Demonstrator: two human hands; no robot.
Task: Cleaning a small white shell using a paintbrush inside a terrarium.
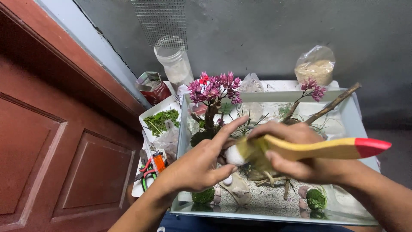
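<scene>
While you work over the one glass tank (185,129), its sandy floor carries the scene: one miniature tree with pink-purple blossoms (213,89) at rear left, one smaller pink sprig (312,89) at rear right, one long bare stick (334,103) leaning toward the right rear corner.

Count inside the tank, front area: two round moss balls, one at front left (203,196) and one at front right (316,198); several small pink pebbles, number unclear; one flat pale stone (238,189) on the sand.

Your right hand (296,157) is clamped around one paintbrush with a yellow wooden handle (317,148); its red tip points right, bristles point left. Your left hand (198,165) has its fingers loosely spread, index extended, thumb beneath one white shell-like piece (234,155). The bristles touch that white piece, just left of your right-hand grip, above the sand near the tank's middle. Whether the left hand actually pinches the piece, you cannot tell.

Around the tank, left side: one white tray (151,112) holding loose green moss (161,120), one pair of red-and-green pliers (146,172), one red packet (152,86), one clear plastic jar (174,62). Behind: one bag of tan grains (315,66), one wire mesh sheet (159,21).

Tree trunk and dry twigs crowd the space just behind both hands.
</scene>
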